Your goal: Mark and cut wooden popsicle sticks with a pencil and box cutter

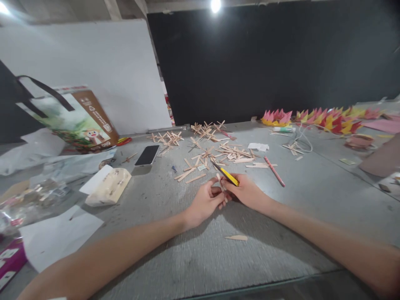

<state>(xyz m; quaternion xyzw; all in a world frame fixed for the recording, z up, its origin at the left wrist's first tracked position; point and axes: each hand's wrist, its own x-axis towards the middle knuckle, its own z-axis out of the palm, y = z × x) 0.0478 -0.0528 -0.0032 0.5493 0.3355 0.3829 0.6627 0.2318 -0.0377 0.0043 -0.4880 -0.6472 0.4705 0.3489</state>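
Both hands meet near the middle of the table. My left hand (204, 200) is closed, its fingers pinching a small wooden craft stick (219, 178) that stands nearly upright. In my right hand (245, 191) is a yellow and black utility knife (229, 176), its dark tip pointing up and to the left; these fingers also touch the stick. Part of the stick is hidden by the fingers. A cut, pointed piece of craft stick (237, 237) lies on the table closer to me. Just beyond my hands spreads a pile of loose craft sticks (234, 153).
Left are a phone (147, 155), a cream block-like object (109, 187), white paper (59, 233) and a shopping bag (81, 118). Right lie a red pencil (275, 171), a glue stick (283, 129), a white cable (308, 141) and folded-paper crowns (336, 121). A black panel (275, 58) stands behind.
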